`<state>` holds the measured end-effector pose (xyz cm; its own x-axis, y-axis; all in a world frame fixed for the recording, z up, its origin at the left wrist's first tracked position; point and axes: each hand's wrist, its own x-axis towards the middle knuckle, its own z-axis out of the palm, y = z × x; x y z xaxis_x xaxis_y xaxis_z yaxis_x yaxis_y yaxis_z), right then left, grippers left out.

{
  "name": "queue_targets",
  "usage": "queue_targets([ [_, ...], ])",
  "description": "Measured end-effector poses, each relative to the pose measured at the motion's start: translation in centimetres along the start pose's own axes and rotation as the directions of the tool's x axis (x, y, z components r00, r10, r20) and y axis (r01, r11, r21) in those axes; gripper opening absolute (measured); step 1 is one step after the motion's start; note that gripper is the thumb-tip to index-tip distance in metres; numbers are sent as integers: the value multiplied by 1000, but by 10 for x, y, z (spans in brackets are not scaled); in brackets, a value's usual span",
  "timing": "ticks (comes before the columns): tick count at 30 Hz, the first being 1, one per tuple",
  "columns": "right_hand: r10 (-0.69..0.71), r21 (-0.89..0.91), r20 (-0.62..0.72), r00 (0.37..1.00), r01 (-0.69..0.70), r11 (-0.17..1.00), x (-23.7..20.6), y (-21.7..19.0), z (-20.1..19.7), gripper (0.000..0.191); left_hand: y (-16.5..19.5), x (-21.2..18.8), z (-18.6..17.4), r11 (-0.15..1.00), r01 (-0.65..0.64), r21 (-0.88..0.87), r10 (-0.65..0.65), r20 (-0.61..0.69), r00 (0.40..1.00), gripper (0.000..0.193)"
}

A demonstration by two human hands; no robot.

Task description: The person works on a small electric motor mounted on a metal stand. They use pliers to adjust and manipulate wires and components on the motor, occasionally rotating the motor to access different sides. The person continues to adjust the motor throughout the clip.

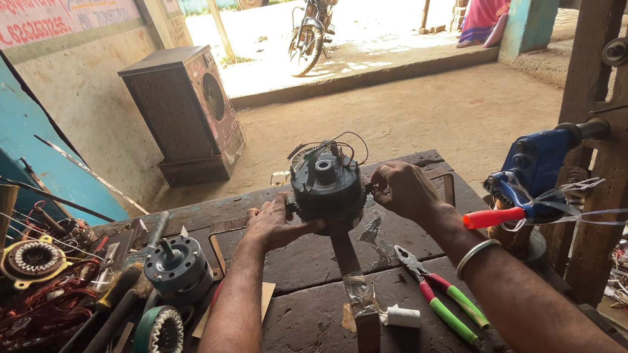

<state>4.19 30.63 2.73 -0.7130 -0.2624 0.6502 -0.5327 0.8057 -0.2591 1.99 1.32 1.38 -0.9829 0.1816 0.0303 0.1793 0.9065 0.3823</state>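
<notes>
Both hands hold a black motor (327, 187) upright near the far edge of the workbench (299, 261). The left hand (273, 225) presses its lower left side; the right hand (402, 189) pinches its right rim (fingers curled tight). Pliers (442, 301) lie near the right forearm, another motor (176, 266) sits well left.

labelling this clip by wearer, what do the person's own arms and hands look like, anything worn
Both forearms are bare, with no sleeves or gloves in view. The right wrist carries a plain silver metal bangle. The left hand and right hand show no rings or watch that I can make out.
</notes>
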Motion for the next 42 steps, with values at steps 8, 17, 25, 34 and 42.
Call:
queue_targets([
  [8, 5, 75, 32, 999, -7, 997, -1, 4, -2, 21, -1, 3, 2, 1000, 0, 15, -1, 11, 1000, 133],
  [17, -5, 200, 71, 997, -10, 980, 10, 11, -4, 23, -3, 8, 6, 999, 7, 54, -8, 19, 1000, 137],
  [25, 204, 8, 285, 937, -215, 977, 9, 20, 2, 21, -8, 11, 7, 1000, -9, 11, 9, 4, 1000, 122],
  [34, 226, 135, 193, 955, -254, 958, 9, 24, 13, 28, -22, 13, 14, 999, -49, 0, 49, -77, 996, 115],
  [42, 22, 159, 190, 981, -53, 986, 11, 30, 13, 18, -21, 11, 14, 1000, -28, -4, 27, -82, 996, 112],
])
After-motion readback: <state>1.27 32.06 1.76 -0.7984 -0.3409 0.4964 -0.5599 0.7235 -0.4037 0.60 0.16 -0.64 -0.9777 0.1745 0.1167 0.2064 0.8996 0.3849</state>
